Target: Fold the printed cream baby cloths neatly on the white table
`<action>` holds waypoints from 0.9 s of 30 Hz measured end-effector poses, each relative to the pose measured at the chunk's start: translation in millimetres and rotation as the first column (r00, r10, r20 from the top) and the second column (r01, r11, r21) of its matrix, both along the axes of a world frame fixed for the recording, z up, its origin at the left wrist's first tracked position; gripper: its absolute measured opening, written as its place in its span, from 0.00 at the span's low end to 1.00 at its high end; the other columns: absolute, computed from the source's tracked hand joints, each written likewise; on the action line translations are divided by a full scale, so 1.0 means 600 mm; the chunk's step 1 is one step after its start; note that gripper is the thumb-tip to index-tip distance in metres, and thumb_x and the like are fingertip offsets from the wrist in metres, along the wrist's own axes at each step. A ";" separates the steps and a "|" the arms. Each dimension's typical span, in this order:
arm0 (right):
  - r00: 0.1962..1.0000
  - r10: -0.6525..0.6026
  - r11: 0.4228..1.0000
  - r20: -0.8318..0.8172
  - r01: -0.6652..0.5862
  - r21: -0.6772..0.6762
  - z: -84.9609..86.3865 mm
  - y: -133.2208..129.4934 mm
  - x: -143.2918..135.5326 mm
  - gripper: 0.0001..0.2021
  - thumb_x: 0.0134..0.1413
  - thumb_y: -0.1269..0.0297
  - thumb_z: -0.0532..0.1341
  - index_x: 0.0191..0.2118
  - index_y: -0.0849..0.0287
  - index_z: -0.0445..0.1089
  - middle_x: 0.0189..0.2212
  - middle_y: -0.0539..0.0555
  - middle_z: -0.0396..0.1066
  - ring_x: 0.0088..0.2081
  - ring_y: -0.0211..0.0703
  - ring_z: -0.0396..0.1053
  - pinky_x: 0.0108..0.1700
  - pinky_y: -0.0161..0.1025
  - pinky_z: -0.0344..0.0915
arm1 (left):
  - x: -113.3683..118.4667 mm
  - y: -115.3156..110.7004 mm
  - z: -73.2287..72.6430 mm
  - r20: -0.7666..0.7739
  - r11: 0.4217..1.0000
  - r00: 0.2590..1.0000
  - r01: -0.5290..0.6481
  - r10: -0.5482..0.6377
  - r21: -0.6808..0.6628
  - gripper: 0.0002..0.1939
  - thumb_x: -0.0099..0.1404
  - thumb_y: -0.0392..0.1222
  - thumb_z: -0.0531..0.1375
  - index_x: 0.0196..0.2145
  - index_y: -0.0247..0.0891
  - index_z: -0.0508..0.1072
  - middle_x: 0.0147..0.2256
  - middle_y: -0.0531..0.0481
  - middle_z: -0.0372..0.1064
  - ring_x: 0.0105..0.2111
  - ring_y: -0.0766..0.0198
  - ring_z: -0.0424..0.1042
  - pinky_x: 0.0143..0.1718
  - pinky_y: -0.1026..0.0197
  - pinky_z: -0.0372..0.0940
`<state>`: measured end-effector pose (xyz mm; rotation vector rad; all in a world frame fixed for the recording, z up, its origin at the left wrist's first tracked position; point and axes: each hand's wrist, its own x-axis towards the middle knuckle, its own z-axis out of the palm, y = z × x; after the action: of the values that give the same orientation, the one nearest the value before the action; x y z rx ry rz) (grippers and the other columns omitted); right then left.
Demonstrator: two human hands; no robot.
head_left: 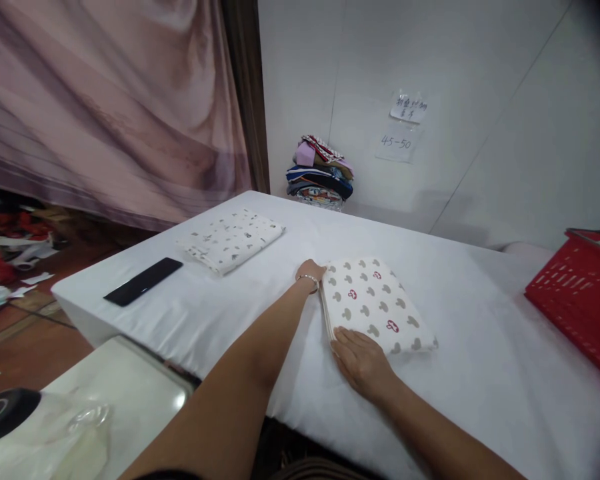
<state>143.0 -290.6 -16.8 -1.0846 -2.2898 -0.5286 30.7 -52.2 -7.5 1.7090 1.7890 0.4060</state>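
A folded white cloth (375, 303) printed with grey and red mushrooms lies on the white-covered table (220, 313) in front of me. At its far left corner is my left hand (312, 271), wearing a bracelet; its fingers are closed at the cloth's edge, partly hidden. My right hand (360, 363) rests on the near left corner, fingers stretched out flat over the top layer. Further left lies a second folded white cloth (235, 240) with small dark prints, apart from both hands.
A black flat panel (144, 281) lies near the table's left edge. At the right stands a red plastic basket (580, 300). Behind the table a stack of folded fabrics (320, 173) rises against the wall. A white surface (130, 387) with plastic wrapping is at lower left.
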 end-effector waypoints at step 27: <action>0.983 -0.111 0.985 -0.149 0.088 -0.150 -0.036 -0.008 -0.017 0.17 0.56 0.74 0.52 0.50 0.58 0.67 0.49 0.57 0.71 0.53 0.50 0.66 0.51 0.49 0.67 | 0.001 0.015 -0.017 0.096 0.990 0.988 -0.129 0.123 0.058 0.12 0.59 0.48 0.59 0.36 0.39 0.74 0.43 0.43 0.74 0.43 0.54 0.72 0.40 0.60 0.62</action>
<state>132.9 -295.6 -38.1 -1.2690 -2.1704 -0.3082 31.2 -43.4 -17.7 1.5973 1.8401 0.5925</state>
